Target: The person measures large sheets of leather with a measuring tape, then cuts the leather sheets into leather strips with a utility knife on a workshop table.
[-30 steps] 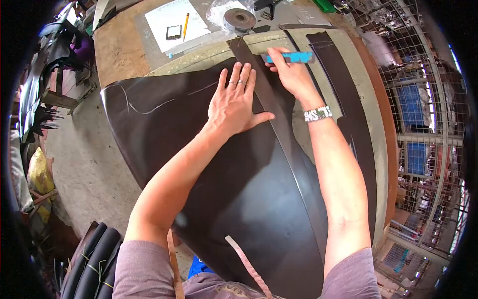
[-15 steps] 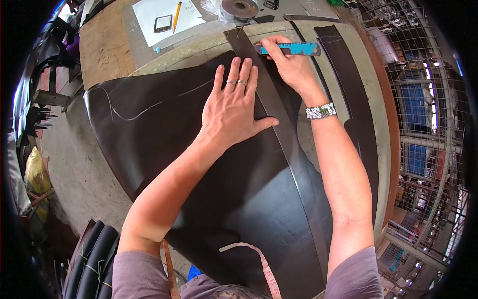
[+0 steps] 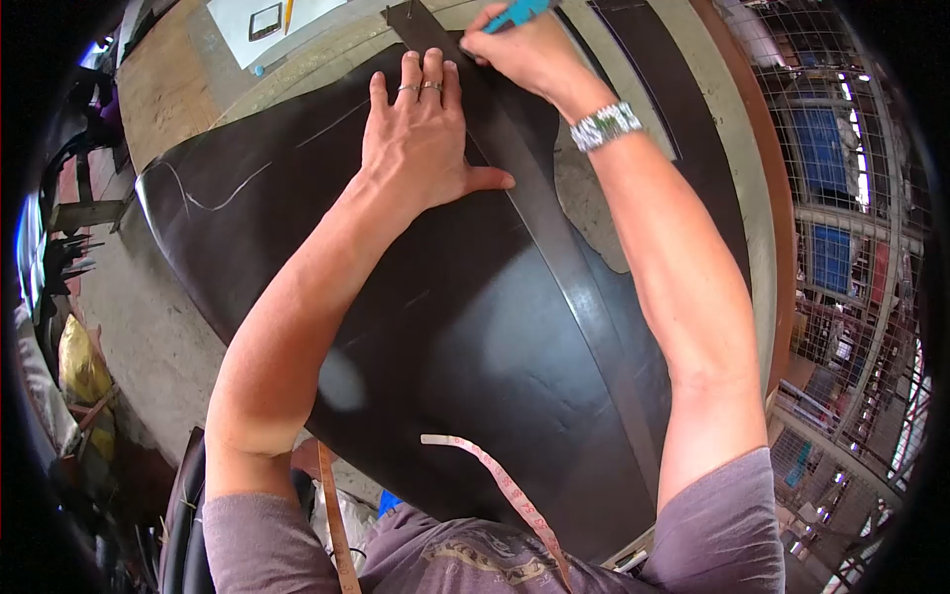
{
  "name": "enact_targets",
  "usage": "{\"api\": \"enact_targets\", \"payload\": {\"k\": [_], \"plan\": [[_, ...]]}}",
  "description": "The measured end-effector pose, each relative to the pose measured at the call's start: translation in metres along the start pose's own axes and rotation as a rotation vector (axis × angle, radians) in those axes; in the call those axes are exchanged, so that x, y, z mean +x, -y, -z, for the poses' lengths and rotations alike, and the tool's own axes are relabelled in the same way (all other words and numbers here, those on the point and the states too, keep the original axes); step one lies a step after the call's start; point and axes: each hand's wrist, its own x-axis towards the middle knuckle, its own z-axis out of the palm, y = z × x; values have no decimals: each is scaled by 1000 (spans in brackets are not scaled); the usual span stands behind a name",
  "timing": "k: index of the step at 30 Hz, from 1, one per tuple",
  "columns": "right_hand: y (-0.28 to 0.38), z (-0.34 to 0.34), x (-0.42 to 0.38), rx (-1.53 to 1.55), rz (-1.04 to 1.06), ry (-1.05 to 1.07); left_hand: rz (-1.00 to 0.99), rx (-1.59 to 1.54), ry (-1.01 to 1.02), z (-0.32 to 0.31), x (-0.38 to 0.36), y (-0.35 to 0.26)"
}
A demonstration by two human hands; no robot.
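Observation:
A large sheet of dark brown leather [image 3: 465, 337] covers much of the table, with pale marks drawn near its left end. Across it lies a long, dark, flat straightedge [image 3: 554, 243]. My left hand [image 3: 418, 148] is spread flat at the straightedge's upper left side, its thumb resting on the strip and two rings on its fingers. In my right hand [image 3: 534, 59] is a turquoise-handled utility knife [image 3: 517, 14], held near the straightedge's far end. The blade tip cannot be made out.
White paper [image 3: 247, 40] with a pencil [image 3: 288, 15] lies at the far left of the table. Another dark leather strip [image 3: 683, 89] is to the right. A measuring tape [image 3: 495, 475] hangs from my neck. Wire mesh [image 3: 841, 228] stands beyond the table's right edge.
My right hand has turned the knife from lying sideways to pointing down toward the straightedge. The view has shifted, and my left hand stays pressed flat.

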Motion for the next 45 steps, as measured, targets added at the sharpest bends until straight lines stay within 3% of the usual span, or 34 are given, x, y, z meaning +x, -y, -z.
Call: {"api": "enact_targets", "payload": {"k": [3, 4, 6, 9, 11, 14, 15, 17, 21, 23, 25, 29, 31, 33, 35, 38, 40, 43, 45], "plan": [[-16, 7, -48, 53, -8, -22, 32, 11, 63, 4, 2, -8], [-6, 16, -69, 10, -180, 48, 36, -6, 64, 2, 2, -9], [-12, 21, -114, -50, -39, -45, 47, -11, 80, 0, 3, -9], [-13, 41, -187, 63, -150, 53, 45, 41, 111, 2, 4, -9], [-4, 46, -212, 79, -243, 40, 44, 30, 85, -1, 2, -6], [-13, 43, -215, 73, -141, 6, 28, 37, 9, 11, -9, -16], [-14, 44, -216, 67, -168, 31, 16, -115, 105, 4, -4, -8], [-20, 41, -218, 54, -117, 10, -87, -152, -263, -40, -44, -38], [-35, 34, -215, 22, -56, -40, -133, -355, -60, -28, -173, -179], [-31, 36, -216, -33, -61, -36, -61, -284, -94, -34, -185, -204], [-54, 19, -204, -28, 295, -215, -43, -231, -100, -28, -183, -210], [-49, 37, -233, -64, 62, -38, 44, -111, 21, -10, -181, -226], [-67, 27, -273, -144, 46, -190, 62, -65, 57, -10, -179, -229], [-65, 60, -335, -165, 110, -59, 86, -20, 124, -8, -176, -236], [-85, 66, -399, -196, 113, -101, 95, 47, 223, -2, -169, -238], [-79, 102, -531, -14, 26, -13, 119, 102, 336, 1, -160, -237], [-96, 124, -620, 19, -122, 71, 124, 60, 335, 8, -164, -235], [-86, 130, -669, -45, -140, 3, 134, 98, 347, -4, -161, -234], [-76, 138, -665, 68, -245, 32, 66, 24, 119, -27, -171, -219]]}}
